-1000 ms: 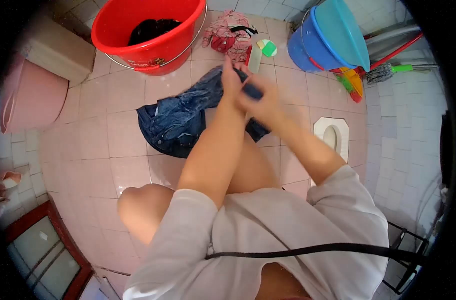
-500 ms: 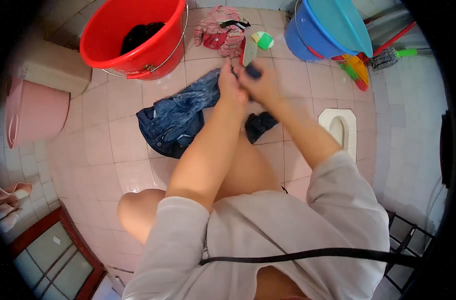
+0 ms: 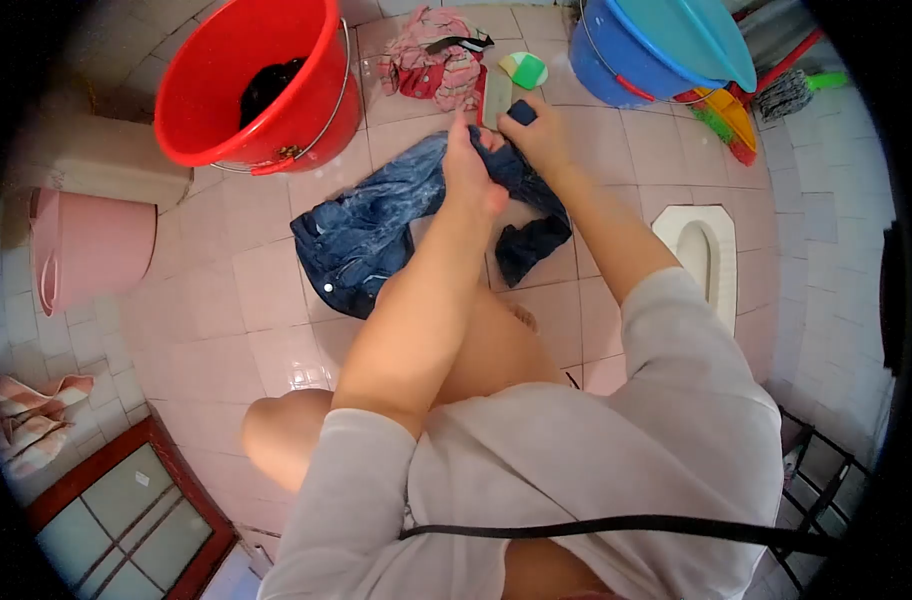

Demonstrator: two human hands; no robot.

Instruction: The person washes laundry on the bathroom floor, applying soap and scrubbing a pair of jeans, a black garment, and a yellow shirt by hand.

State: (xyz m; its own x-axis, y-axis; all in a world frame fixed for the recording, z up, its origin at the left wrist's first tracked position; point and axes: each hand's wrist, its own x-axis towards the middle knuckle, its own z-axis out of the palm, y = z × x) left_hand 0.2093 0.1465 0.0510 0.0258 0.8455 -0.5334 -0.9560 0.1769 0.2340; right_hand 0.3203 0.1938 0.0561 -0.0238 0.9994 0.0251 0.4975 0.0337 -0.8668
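Jeans (image 3: 361, 225) on tiled floor (image 3: 206, 300), bare tile on their left side. Red bucket (image 3: 321, 130), brush (image 3: 496, 98) and pink cloth (image 3: 436, 60) beyond. Denim wet, dark blue, pale-streaked. Left hand (image 3: 471, 170): fingers on denim, grip unclear. Right hand (image 3: 541, 140): fingers closed around bunched denim.

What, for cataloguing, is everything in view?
denim garment: 1, blue, centre
open bucket: 1, red, top-left
bundle: 1, black, inside it
covered bucket: 1, blue, top-right
basin: 1, teal, atop it
side bucket: 1, pink, left
cloth: 1, pink, top-centre
flat block: 1, red-and-white, top-centre
small item: 1, green-and-white, top-centre
dustpan: 1, yellow, top-right
mop: 1, grey, top-right
toilet: 1, white, right
towel: 1, pinkish, left
door: 1, brown, bottom-left
rack: 1, black, bottom-right
strap: 1, black, bottom
shirt: 1, off-white, bottom
legs: 2, bare, centre
left hand: 1, bare, centre
right hand: 1, bare, centre
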